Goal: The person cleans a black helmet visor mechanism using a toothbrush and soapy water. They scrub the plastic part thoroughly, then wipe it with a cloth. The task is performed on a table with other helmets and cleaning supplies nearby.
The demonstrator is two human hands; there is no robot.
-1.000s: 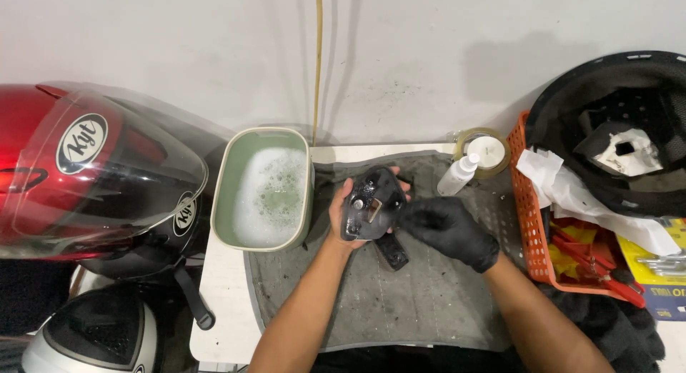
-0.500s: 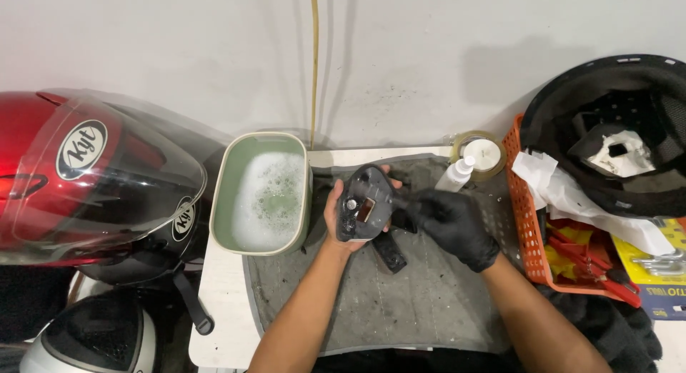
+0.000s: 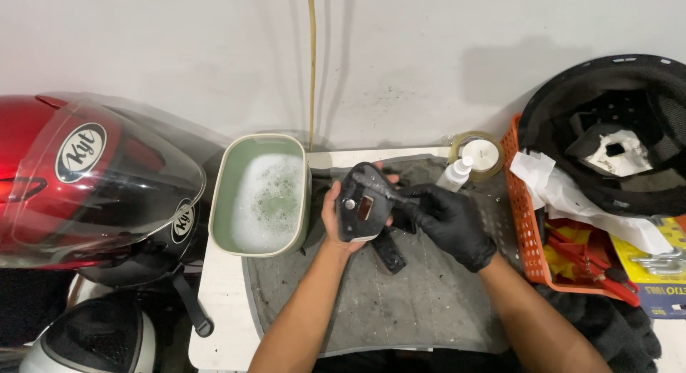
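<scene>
My bare left hand [image 3: 336,226] cups a dark grey helmet cheek pad [image 3: 363,201] from below, holding it up over a grey cloth mat [image 3: 400,301]. A small orange patch shows on the pad's face. My right hand [image 3: 446,219], in a black glove, grips a thin dark brush whose tip rests on the pad's upper right edge. A black strap [image 3: 389,250] hangs from the pad down onto the mat.
A green basin of soapy water [image 3: 261,194] stands left of the hands. A red helmet with a clear visor [image 3: 86,180] lies far left, another helmet [image 3: 93,337] below it. At the right are a spray bottle [image 3: 455,174], a tape roll [image 3: 480,153], an orange basket [image 3: 525,223] and a black helmet shell [image 3: 614,130].
The pad has tilted a little in my left hand and the gloved right hand has shifted along its right edge. Everything else stays put.
</scene>
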